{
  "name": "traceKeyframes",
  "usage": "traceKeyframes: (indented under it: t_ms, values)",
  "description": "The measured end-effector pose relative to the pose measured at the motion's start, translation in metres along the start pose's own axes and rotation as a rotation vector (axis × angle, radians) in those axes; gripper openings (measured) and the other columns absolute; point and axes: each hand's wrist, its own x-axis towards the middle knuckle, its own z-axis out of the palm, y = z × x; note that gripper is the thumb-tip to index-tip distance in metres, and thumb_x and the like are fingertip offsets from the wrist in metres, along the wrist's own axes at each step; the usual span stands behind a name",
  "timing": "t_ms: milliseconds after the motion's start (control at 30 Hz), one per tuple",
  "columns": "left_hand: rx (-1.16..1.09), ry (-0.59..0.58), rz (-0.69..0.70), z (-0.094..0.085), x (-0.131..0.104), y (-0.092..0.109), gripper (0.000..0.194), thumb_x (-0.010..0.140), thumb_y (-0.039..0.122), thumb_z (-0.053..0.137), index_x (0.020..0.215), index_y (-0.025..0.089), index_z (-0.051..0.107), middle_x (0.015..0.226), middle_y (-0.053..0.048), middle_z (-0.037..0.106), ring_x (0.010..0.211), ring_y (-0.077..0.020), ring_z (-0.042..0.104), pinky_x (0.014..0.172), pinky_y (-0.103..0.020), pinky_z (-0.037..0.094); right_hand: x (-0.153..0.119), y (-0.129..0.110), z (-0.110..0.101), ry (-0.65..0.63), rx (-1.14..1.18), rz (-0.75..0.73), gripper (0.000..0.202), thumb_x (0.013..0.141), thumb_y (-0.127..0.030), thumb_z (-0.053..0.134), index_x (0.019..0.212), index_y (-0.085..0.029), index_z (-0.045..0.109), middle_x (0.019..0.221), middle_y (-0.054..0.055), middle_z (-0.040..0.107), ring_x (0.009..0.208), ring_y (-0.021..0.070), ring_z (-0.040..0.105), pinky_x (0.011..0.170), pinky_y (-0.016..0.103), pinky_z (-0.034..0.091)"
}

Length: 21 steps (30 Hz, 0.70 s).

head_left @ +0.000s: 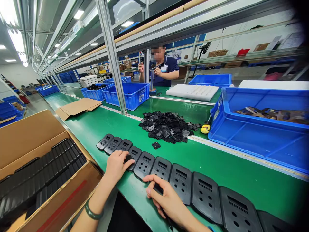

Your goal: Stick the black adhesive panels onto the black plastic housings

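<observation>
A row of black plastic panels [181, 180] runs along the green bench, each with a slot, a line of small openings and round holes. In the farthest panels [105, 141] the round holes hold raised buttons. My left hand [117, 166] is over the fourth panel from the far end, its fingers pinching a small black keypad pad [129, 158]. My right hand [164, 199] is curled beside the nearer panels, index finger at a panel's lower edge. Something dark sits within its fingers, too hidden to name. One loose pad [156, 145] lies near a heap of similar pads [166, 127].
An open carton [55, 190] of black parts stands left of the bench. Blue bins [256, 138] and a yellow tape measure [205, 128] are beyond the row. Flat cardboard [78, 107] lies farther left. A metal post [113, 61] rises before a co-worker [166, 69] across the bench.
</observation>
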Motion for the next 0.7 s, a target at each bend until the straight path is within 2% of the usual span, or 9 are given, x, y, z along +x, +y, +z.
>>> traceKeyframes:
  t_ms: [100,200,300,367,433,567,700]
  values:
    - [-0.006,-0.026,0.002,-0.005,-0.003,0.003,0.048,0.077,0.050,0.066,0.110,0.016,0.063,0.077,-0.006,0.063,0.075,-0.0235,0.060,0.069,-0.036,0.050,-0.001,-0.002,0.001,-0.005,-0.003,-0.004,0.039,0.075,-0.045,0.062,0.102,-0.020,0.049,0.071,-0.007,0.050,0.034,0.0018,0.033,0.027,0.016,0.029]
    - [-0.103,-0.093,0.079,-0.012,-0.004,0.000,0.040,0.080,0.029,0.065,0.119,0.020,0.059,0.102,-0.008,0.065,0.096,-0.0234,0.060,0.085,-0.037,0.050,-0.001,-0.005,0.001,-0.001,0.000,-0.007,0.038,0.075,-0.045,0.062,0.101,-0.019,0.049,0.072,-0.006,0.051,0.034,0.0018,0.034,0.028,0.015,0.029]
    - [-0.201,-0.150,0.132,-0.015,-0.003,-0.006,0.045,0.079,0.010,0.056,0.121,0.024,0.058,0.121,-0.007,0.062,0.112,-0.0217,0.056,0.100,-0.038,0.043,-0.002,-0.006,0.001,-0.006,0.002,-0.007,0.038,0.075,-0.045,0.063,0.099,-0.019,0.050,0.071,-0.006,0.052,0.034,0.0020,0.034,0.028,0.015,0.029]
    - [-0.205,-0.146,0.117,-0.015,-0.002,-0.009,0.038,0.082,0.012,0.054,0.117,0.022,0.061,0.117,-0.007,0.064,0.109,-0.0216,0.058,0.098,-0.039,0.045,-0.002,-0.005,0.001,-0.004,0.004,-0.008,0.039,0.074,-0.046,0.064,0.099,-0.019,0.050,0.071,-0.006,0.052,0.034,0.0020,0.033,0.028,0.016,0.029]
    - [-0.192,-0.128,0.101,-0.012,0.000,-0.010,0.028,0.085,0.020,0.057,0.112,0.022,0.063,0.110,-0.008,0.065,0.103,-0.0227,0.059,0.093,-0.040,0.047,-0.002,-0.004,0.001,-0.001,0.005,-0.004,0.039,0.074,-0.046,0.064,0.099,-0.019,0.050,0.071,-0.006,0.052,0.034,0.0019,0.033,0.028,0.016,0.029]
    - [-0.172,-0.098,0.093,-0.008,-0.001,-0.008,0.025,0.084,0.033,0.062,0.104,0.021,0.068,0.098,-0.008,0.065,0.093,-0.0240,0.060,0.084,-0.041,0.050,-0.001,-0.002,0.001,-0.007,0.004,0.001,0.038,0.076,-0.046,0.063,0.100,-0.019,0.050,0.072,-0.006,0.052,0.034,0.0016,0.034,0.028,0.015,0.030]
    - [-0.187,-0.101,0.134,-0.006,-0.002,-0.010,0.022,0.087,0.029,0.057,0.104,0.023,0.069,0.108,-0.008,0.065,0.101,-0.0232,0.059,0.092,-0.041,0.047,0.000,-0.002,0.001,-0.018,0.035,0.004,0.046,0.073,-0.054,0.066,0.099,-0.019,0.051,0.069,-0.006,0.051,0.035,0.0022,0.033,0.027,0.014,0.030]
